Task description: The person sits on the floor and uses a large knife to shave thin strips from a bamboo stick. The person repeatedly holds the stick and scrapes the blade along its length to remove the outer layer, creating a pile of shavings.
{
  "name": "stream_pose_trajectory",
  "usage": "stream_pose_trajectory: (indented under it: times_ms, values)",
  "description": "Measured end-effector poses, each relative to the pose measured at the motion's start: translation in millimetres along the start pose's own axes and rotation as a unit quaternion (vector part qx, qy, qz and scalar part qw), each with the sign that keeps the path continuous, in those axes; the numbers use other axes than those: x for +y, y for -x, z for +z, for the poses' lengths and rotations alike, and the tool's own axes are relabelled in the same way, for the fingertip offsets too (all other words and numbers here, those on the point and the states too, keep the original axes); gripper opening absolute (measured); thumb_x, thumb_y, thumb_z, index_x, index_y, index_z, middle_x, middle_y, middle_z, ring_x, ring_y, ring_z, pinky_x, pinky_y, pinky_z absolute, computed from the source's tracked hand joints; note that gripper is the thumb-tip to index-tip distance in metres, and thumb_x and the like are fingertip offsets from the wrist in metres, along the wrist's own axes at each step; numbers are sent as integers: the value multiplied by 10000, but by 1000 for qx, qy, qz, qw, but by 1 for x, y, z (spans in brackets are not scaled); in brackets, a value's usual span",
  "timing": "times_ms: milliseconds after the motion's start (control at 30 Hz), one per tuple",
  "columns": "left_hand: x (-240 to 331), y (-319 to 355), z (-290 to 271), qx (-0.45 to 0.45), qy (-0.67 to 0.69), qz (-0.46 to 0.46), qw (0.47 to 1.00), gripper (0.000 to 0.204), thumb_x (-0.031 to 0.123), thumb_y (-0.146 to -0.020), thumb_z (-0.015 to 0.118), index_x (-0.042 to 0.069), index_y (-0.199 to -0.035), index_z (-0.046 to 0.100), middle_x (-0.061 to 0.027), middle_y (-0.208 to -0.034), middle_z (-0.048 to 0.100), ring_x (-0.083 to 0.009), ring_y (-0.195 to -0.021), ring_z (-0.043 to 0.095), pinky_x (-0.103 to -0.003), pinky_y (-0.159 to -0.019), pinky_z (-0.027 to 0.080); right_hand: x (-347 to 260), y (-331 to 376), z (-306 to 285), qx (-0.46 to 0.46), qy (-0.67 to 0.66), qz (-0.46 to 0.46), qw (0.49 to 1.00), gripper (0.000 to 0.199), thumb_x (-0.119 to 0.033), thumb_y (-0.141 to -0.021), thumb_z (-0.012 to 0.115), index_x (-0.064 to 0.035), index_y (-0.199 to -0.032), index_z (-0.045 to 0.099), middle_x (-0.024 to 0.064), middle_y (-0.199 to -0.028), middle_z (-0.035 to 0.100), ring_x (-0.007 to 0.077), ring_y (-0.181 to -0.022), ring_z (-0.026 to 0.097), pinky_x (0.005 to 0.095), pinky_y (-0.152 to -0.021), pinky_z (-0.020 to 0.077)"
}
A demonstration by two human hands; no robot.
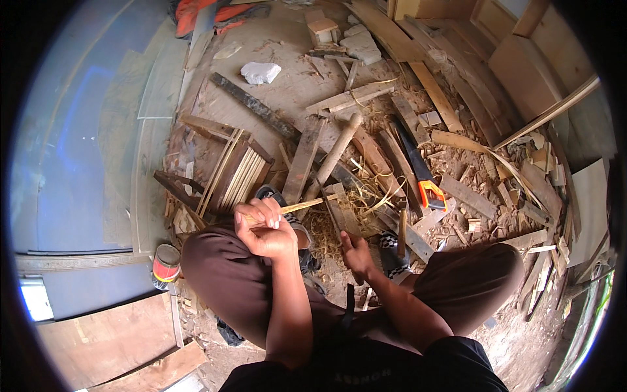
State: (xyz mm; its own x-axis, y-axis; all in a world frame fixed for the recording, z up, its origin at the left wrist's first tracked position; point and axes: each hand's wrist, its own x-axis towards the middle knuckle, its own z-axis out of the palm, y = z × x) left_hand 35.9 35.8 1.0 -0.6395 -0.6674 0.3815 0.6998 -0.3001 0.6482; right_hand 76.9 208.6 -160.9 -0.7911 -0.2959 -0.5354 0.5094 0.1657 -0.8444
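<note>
My left hand (266, 228) is closed round a thin, pale wooden strip (302, 206) above my left knee. The strip's free end points right, toward the middle of the work area. Lower and to the right, my right hand (358, 256) has its fingers closed at the near end of a flat grey-brown piece (341, 210). Whether that piece is a wood block or a tool cannot be made out. Curly shavings (358, 196) lie around it between my feet. A round wooden pole (339, 147) slants away just beyond.
A handsaw (431, 194) with an orange-black handle lies to the right among wood offcuts. On the left stand a slatted wooden bundle (236, 171) and a tin can (166, 263). A white lump (260, 72) lies farther off. Boards (526, 72) lean at the far right.
</note>
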Motion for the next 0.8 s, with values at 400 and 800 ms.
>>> stream_pose_trajectory:
  times_ms: [400, 800]
  values:
    - [-2, -2, 6, 71, 18, -37, 997, 522, 436, -1072, 385, 119, -657, 381, 21, -525, 297, -90, -474, 241, -262, -506, 222, -93, 13, 34, -43, 84, -113, 989, 389, -251, -1063, 477, -79, -1403, 560, 281, -1100, 683, 300, -992, 727, 368, -868, 534]
    - [-15, -15, 5, 89, 7, -11, 996, 584, 557, -1057, 382, 113, -679, 427, 14, -536, 341, -96, -462, 279, -255, -494, 232, -70, -15, 43, 5, 64, -243, 968, 409, -232, -1066, 500, -63, -1438, 533, 56, -588, 443, 95, -549, 387, 302, -505, 386]
